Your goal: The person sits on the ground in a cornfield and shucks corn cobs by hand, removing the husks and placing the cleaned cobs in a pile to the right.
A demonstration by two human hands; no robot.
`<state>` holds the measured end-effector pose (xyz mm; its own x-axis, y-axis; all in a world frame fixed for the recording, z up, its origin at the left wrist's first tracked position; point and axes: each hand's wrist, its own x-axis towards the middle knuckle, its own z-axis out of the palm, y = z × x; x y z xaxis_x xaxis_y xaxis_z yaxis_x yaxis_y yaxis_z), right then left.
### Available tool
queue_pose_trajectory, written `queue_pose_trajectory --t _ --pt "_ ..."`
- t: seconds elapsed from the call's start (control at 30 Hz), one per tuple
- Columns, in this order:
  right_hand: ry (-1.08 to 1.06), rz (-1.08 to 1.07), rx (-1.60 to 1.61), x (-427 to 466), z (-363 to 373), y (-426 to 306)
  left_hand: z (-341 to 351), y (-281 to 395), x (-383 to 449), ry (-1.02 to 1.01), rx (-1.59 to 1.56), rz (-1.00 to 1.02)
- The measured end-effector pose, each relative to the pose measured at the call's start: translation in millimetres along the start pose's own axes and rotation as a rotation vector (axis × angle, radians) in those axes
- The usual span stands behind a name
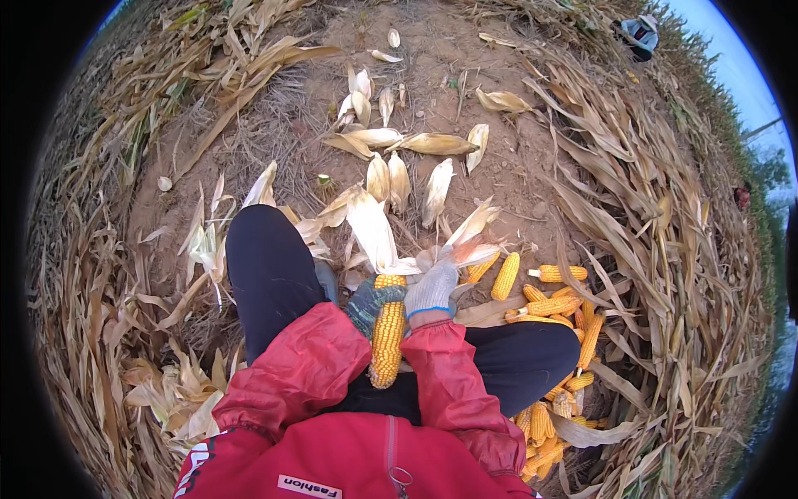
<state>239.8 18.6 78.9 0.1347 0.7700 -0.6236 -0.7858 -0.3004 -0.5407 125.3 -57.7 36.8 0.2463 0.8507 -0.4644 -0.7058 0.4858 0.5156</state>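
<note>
My left hand point(363, 308), in a dark green knitted glove, is wrapped around a bare yellow ear of corn point(388, 340). The ear's tip points toward my lap. Pale husk point(373, 234) is peeled back and still hangs at the ear's far end. My right hand point(433, 288), in a pale grey knitted glove with a blue cuff edge, is closed at that end on peeled husk point(472, 234) with reddish-brown silk. Its fingertips are partly hidden by the husk.
Husked ears point(552, 305) lie heaped beside my right knee. Unhusked ears point(433, 144) are scattered on the bare soil point(517, 168) ahead. Dry corn stalks point(629, 206) bank up on both sides, with discarded husks point(181, 393) at left. Another person point(642, 37) in a hat is far right.
</note>
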Motion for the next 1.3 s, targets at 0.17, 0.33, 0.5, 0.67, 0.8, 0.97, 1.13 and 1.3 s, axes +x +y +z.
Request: queue_pose_trajectory --t 0.17,0.33,0.5,0.67,0.8,0.97,1.13,1.3 --pt "0.085 0.172 0.142 19.6 5.3 -21.7 17.7 -5.5 -13.5 -0.313 -0.286 -0.008" --pt "0.245 -0.141 0.32 85.0 -48.5 -72.7 6.3 12.8 -20.9 -0.252 -0.22 -0.001" --pt "0.053 -0.32 -0.388 89.2 -104.0 -82.0 -0.8 28.4 -34.1 -0.095 -0.299 -0.028" --pt "-0.588 -0.288 -1.595 83.4 -113.7 -10.8 -21.3 7.3 -14.6 0.011 -0.164 -0.011" --pt "-0.808 0.072 -1.196 2.1 -61.4 -34.9 -20.0 9.2 -19.3 0.035 -0.221 0.03" --pt "-0.72 0.008 -0.897 -43.5 -25.2 -47.8 2.1 13.5 -25.0 0.045 -0.241 -0.049" --pt "-0.516 0.149 -0.341 -28.2 -14.2 -22.0 1.6 9.7 -18.1 -0.013 -0.104 -0.014" --pt "-0.62 0.4 0.358 14.6 -42.9 -17.1 10.4 4.1 -12.4 -0.067 -0.136 -0.053"
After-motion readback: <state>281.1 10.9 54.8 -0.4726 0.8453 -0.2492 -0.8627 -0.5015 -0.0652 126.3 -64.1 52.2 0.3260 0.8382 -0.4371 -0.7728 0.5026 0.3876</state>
